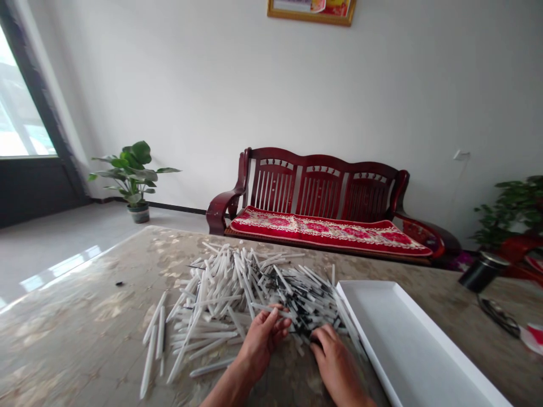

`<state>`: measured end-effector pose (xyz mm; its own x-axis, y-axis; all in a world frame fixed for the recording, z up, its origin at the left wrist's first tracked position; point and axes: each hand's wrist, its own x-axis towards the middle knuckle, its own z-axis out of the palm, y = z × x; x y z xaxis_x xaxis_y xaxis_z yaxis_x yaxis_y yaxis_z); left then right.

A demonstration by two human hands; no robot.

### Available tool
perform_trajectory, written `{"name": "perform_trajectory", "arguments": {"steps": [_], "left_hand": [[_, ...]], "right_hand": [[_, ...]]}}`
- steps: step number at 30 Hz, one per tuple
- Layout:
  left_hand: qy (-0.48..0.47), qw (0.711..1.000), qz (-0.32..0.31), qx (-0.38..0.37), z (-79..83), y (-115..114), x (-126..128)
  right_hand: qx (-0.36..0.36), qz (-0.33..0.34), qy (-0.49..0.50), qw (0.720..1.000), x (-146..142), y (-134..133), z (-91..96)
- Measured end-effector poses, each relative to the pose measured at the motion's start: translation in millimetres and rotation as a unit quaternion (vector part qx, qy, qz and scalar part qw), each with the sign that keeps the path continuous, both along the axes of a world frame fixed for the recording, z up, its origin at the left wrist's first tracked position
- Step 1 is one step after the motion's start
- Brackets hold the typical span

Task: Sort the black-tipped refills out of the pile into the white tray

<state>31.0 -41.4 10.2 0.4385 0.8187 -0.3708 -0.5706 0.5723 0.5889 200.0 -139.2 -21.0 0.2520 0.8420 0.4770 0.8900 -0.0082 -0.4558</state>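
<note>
A large heap of white pen barrels and dark-tipped refills [250, 294] lies on the marbled table [85, 328]. My left hand [263, 339] rests at the heap's near edge with its fingers pinched round a white pen barrel [271, 308]. My right hand [335, 362] lies palm down beside it, fingers curled into the dark refills next to the white tray [424, 362]; what they hold is hidden.
The long white tray sits at the right on the table. A black cylindrical container [481, 271] and dark glasses [496, 316] lie at the far right. Behind the table stand a red wooden bench [322, 209] and potted plants [131, 175].
</note>
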Motion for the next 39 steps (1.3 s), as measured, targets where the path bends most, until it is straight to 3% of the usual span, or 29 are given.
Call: {"name": "perform_trajectory", "arguments": {"steps": [4,8,16,39], "left_hand": [[0.006,1.000,0.004,0.002,-3.2,-2,3],[0.012,1.000,0.003,0.007,-6.5,-4,6],[0.005,1.000,-0.009,0.006,-11.8,-5,9],[0.023,0.999,-0.027,0.038,-13.7,-8,13]], "right_hand": [[0.033,0.005,0.112,0.993,3,6,0.6],[0.063,0.008,0.273,0.960,1,16,0.4],[0.112,0.023,0.367,0.923,-9,28,-19.2],[0.119,0.007,0.293,0.949,-17,32,-13.6]]}}
